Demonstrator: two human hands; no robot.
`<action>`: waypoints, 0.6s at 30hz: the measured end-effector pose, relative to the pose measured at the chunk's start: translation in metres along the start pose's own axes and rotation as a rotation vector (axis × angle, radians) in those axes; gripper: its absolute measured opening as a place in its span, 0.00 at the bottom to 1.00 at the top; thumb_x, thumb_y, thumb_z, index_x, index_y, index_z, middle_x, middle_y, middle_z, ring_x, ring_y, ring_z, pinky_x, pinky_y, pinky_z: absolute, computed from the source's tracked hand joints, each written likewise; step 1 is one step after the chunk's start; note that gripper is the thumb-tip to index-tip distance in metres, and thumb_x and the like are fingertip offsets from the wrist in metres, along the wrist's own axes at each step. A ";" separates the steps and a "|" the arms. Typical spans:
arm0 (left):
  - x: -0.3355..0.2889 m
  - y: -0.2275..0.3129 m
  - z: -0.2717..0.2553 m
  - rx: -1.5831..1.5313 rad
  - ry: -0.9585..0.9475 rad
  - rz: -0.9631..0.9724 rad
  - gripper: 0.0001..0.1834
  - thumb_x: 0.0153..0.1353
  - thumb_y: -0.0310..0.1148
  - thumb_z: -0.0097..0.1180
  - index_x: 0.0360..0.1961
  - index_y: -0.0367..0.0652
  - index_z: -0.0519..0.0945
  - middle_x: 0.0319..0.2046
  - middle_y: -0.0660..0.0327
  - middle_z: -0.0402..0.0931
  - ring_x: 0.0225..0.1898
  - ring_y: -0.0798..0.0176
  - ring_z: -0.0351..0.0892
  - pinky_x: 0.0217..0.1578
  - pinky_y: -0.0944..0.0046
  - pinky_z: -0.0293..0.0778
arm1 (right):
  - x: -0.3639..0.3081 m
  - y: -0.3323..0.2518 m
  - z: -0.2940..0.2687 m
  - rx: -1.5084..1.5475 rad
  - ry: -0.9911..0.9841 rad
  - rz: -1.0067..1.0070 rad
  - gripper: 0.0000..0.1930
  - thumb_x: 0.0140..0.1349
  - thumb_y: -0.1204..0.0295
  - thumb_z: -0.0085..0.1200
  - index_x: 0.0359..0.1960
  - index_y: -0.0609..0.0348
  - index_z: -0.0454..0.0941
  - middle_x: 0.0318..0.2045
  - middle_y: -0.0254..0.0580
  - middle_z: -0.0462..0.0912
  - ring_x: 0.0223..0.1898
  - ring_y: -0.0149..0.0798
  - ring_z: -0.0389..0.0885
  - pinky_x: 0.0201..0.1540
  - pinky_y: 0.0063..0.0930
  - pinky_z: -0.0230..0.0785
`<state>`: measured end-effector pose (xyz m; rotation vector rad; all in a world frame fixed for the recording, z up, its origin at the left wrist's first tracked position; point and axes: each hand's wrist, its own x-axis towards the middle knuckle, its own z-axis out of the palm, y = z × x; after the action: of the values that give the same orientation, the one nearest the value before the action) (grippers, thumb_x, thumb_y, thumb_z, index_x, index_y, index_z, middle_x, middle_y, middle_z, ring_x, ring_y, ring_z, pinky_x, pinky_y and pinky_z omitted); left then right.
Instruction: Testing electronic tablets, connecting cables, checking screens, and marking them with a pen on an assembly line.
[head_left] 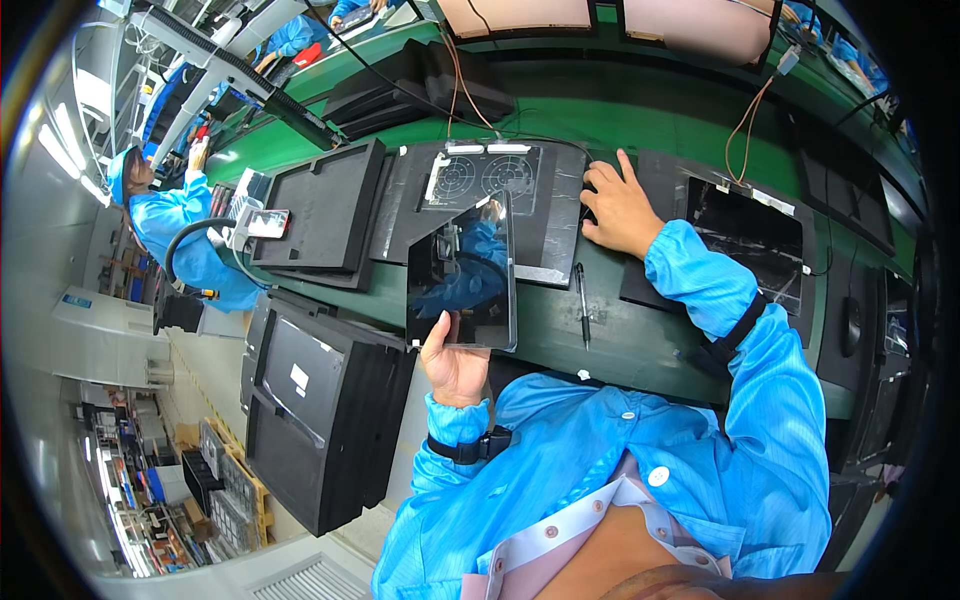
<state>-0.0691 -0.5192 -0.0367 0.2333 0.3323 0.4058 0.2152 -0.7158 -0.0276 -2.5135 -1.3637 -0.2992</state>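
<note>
My left hand grips a dark-screened tablet by its lower edge, thumb over the front. The tablet is tilted up above the bench, its glass reflecting blue sleeves. Behind it lies a black mat with two round target patterns and white strips. My right hand rests palm down at that mat's right edge, fingers spread, beside a dark cable. Whether anything lies under its palm is hidden. Right of it, a second black tablet lies flat on a dark mat. A pen lies between the mats.
Black foam trays sit left on the green bench; a tall stack of black trays stands below them. Thin cables hang from above. A phone-like device on a stand and a co-worker in blue are at left.
</note>
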 end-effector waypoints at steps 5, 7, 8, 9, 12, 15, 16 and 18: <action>0.002 0.002 -0.004 -0.066 -0.061 -0.041 0.14 0.69 0.30 0.55 0.52 0.38 0.82 0.55 0.52 0.82 0.59 0.50 0.79 0.64 0.42 0.71 | -0.003 -0.013 -0.061 0.088 -0.006 -0.175 0.10 0.61 0.66 0.62 0.38 0.58 0.84 0.34 0.43 0.83 0.50 0.48 0.81 0.73 0.51 0.57; 0.006 0.001 -0.004 -0.066 -0.130 -0.039 0.16 0.70 0.30 0.53 0.55 0.37 0.80 0.56 0.51 0.81 0.59 0.50 0.79 0.64 0.43 0.72 | -0.015 -0.037 -0.076 0.487 0.179 -0.188 0.10 0.63 0.66 0.61 0.40 0.59 0.84 0.33 0.46 0.83 0.43 0.50 0.82 0.57 0.43 0.71; 0.008 0.001 -0.003 -0.043 -0.135 -0.037 0.17 0.70 0.30 0.53 0.56 0.36 0.79 0.57 0.51 0.80 0.60 0.50 0.79 0.64 0.44 0.71 | -0.019 -0.049 -0.080 0.666 0.190 -0.225 0.11 0.65 0.67 0.60 0.44 0.59 0.83 0.35 0.48 0.83 0.42 0.52 0.82 0.45 0.44 0.73; 0.009 0.000 -0.002 -0.030 -0.093 -0.049 0.17 0.70 0.30 0.52 0.58 0.36 0.79 0.57 0.51 0.80 0.61 0.50 0.78 0.64 0.45 0.71 | -0.023 -0.059 -0.083 0.719 0.135 -0.200 0.12 0.66 0.68 0.59 0.47 0.60 0.82 0.37 0.49 0.84 0.42 0.52 0.82 0.47 0.43 0.73; 0.011 -0.003 0.003 0.009 -0.082 -0.049 0.14 0.71 0.32 0.52 0.51 0.35 0.83 0.55 0.49 0.82 0.60 0.48 0.79 0.63 0.43 0.73 | -0.028 -0.077 -0.085 0.771 0.139 -0.137 0.12 0.66 0.70 0.59 0.48 0.61 0.82 0.39 0.49 0.85 0.42 0.52 0.82 0.48 0.42 0.73; 0.008 -0.004 0.008 -0.020 -0.114 -0.060 0.15 0.72 0.31 0.51 0.52 0.34 0.82 0.55 0.48 0.81 0.60 0.49 0.79 0.63 0.45 0.73 | -0.029 -0.080 -0.083 0.710 0.209 -0.137 0.12 0.65 0.71 0.61 0.49 0.60 0.82 0.36 0.48 0.84 0.39 0.51 0.82 0.44 0.41 0.72; 0.007 -0.005 0.009 -0.023 -0.149 -0.042 0.15 0.72 0.31 0.51 0.52 0.34 0.82 0.55 0.48 0.81 0.60 0.49 0.79 0.63 0.45 0.73 | -0.029 -0.080 -0.082 0.711 0.217 -0.162 0.12 0.65 0.71 0.61 0.49 0.60 0.82 0.36 0.48 0.84 0.39 0.51 0.82 0.44 0.41 0.72; 0.005 -0.005 0.011 -0.005 -0.085 -0.034 0.16 0.72 0.31 0.51 0.54 0.34 0.80 0.56 0.48 0.80 0.60 0.49 0.78 0.63 0.46 0.73 | -0.030 -0.079 -0.082 0.700 0.170 -0.137 0.12 0.65 0.70 0.61 0.48 0.60 0.82 0.35 0.47 0.84 0.39 0.50 0.82 0.45 0.41 0.72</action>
<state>-0.0589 -0.5233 -0.0294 0.2389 0.2519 0.3622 0.1277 -0.7250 0.0510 -1.7867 -1.2878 -0.0401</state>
